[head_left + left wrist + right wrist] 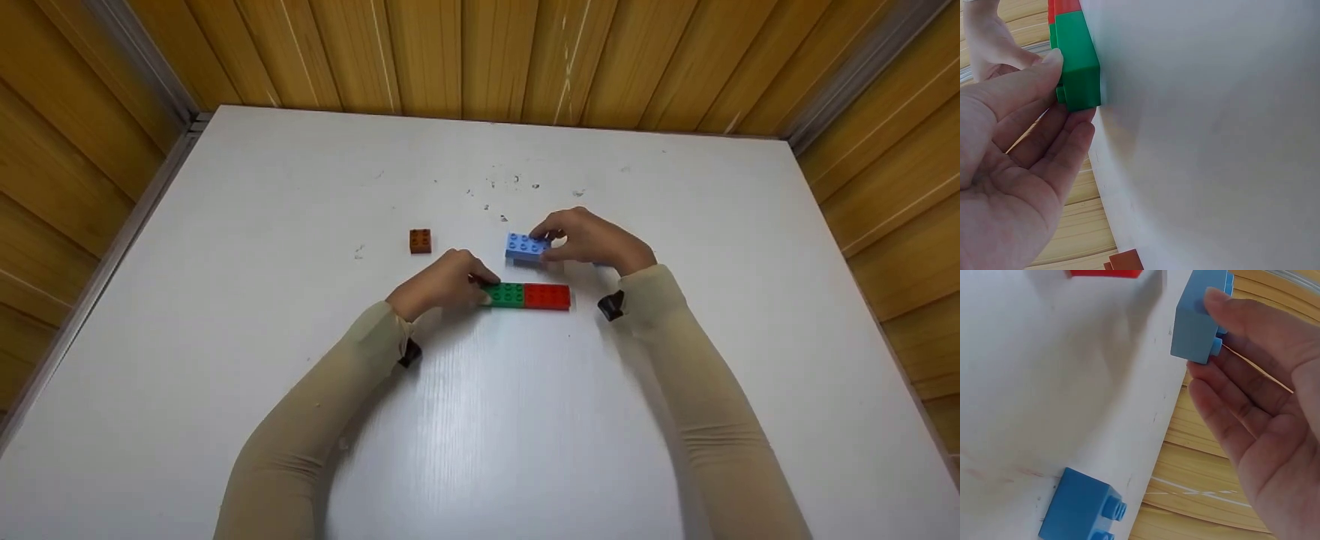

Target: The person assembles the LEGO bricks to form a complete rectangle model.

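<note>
My left hand (448, 279) pinches the left end of a green studded toy brick (508, 295), thumb on the near side. Against the green brick's right end lies a red brick (547, 296), in line with it on the white table. Just beyond these two, my right hand (592, 238) holds a light blue brick (525, 246) by its right end, between thumb and fingers. That brick's studs face up; whether it touches the table I cannot tell. A second, darker blue brick (1078, 503) shows in the right wrist view, mostly hidden behind the right wrist in the head view.
A small brown brick (420, 241) with four studs' width hidden from none sits beyond the left hand. Dark scuff marks (504, 218) dot the table's far middle. Wood-panelled walls (424, 60) rise along the back and both sides of the white table (480, 442).
</note>
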Action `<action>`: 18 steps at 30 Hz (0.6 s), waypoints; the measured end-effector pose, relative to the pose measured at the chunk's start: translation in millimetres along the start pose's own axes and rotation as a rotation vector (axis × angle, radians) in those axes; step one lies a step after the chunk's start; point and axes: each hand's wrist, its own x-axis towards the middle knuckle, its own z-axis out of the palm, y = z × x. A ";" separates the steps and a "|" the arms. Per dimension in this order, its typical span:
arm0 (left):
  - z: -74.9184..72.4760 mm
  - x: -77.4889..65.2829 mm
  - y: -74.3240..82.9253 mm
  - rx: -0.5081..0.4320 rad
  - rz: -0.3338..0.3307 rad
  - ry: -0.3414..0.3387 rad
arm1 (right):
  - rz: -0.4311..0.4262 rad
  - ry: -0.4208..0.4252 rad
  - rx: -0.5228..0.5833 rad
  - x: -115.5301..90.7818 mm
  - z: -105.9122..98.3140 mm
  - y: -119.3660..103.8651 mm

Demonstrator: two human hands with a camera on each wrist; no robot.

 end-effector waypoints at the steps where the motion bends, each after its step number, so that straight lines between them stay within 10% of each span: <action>1: -0.1 0.1 0.0 0.000 -0.001 0.002 | -0.004 -0.002 -0.003 -1.1 0.2 -0.9; 18: -0.7 -1.0 -0.8 0.018 0.056 0.021 | -0.095 -0.019 -0.022 -14.6 5.2 -7.5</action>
